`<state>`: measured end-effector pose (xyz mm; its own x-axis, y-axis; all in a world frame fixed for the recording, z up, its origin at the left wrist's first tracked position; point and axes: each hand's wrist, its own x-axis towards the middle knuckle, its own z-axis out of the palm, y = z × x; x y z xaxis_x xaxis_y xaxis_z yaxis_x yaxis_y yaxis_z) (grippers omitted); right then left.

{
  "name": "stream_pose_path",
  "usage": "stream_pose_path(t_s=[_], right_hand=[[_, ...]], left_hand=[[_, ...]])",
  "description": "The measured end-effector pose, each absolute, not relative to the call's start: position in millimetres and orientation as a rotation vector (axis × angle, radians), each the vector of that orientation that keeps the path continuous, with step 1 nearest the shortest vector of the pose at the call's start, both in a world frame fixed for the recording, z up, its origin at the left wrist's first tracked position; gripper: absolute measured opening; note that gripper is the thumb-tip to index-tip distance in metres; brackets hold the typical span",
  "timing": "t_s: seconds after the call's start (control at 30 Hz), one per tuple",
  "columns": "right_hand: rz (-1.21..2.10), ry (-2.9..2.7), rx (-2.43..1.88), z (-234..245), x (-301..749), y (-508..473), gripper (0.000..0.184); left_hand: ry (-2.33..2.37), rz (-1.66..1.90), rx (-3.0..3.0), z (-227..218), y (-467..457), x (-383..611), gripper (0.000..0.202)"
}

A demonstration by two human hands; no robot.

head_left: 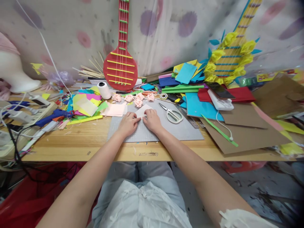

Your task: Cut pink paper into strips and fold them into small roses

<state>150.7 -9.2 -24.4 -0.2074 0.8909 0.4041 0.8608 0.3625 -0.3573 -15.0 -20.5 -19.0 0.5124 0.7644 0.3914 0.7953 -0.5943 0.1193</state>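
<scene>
A small piece of pale pink paper point(141, 110) lies on the grey cutting mat point(166, 134), folded or angled to a peak at the top. My left hand point(129, 124) holds its left side, fingers curled and pressed down. On the opposite side my right hand point(152, 119) pinches the paper, its fingertips close to the left ones. The fingers partly hide the paper. Just beyond my hands sit several pink paper roses point(138, 102). White-handled scissors point(175, 116) rest on the mat to the right, and a stack of pale pink paper squares point(115, 109) is at the left.
A red paper lute point(120, 68) and a yellow one with flowers point(223, 60) stand behind. Left are a thread spool point(104, 91), a blue glue gun point(53, 116) and a power strip point(42, 114). Right are a metal ruler point(190, 118), brown cardboard point(244, 134) and a phone point(219, 90).
</scene>
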Motion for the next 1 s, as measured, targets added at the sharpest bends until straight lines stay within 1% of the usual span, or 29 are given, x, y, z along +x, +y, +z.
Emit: stream_pose_path(t_s=[0.17, 0.27, 0.47, 0.6, 0.8, 1.0], right_hand=[[0.036, -2.060, -1.584, -23.7, 150.4, -10.9, 0.026], [0.020, -2.057, -1.591, -23.2, 150.9, -11.3, 0.023], [0.034, -2.049, -1.589, -23.0, 151.1, -11.8, 0.026], [0.058, -2.078, -1.561, -22.2, 152.2, -12.9, 0.026], [0.063, -2.106, -1.520, -22.6, 152.4, -13.6, 0.017], [0.054, -2.114, -1.515, -24.5, 152.0, -12.4, 0.018]], left_hand=[[-1.349, -0.659, -2.670, -18.2, -21.0, -14.5, 0.035], [-1.362, -0.672, -2.667, -19.3, -19.6, -14.7, 0.034], [-1.385, -0.677, -2.663, -21.9, -17.2, -15.4, 0.034], [-1.361, -0.640, -2.709, -20.2, -19.0, -14.6, 0.038], [-1.369, -0.634, -2.744, -18.3, -21.5, -13.7, 0.040], [-1.369, -0.638, -2.738, -20.3, -20.9, -14.8, 0.039]])
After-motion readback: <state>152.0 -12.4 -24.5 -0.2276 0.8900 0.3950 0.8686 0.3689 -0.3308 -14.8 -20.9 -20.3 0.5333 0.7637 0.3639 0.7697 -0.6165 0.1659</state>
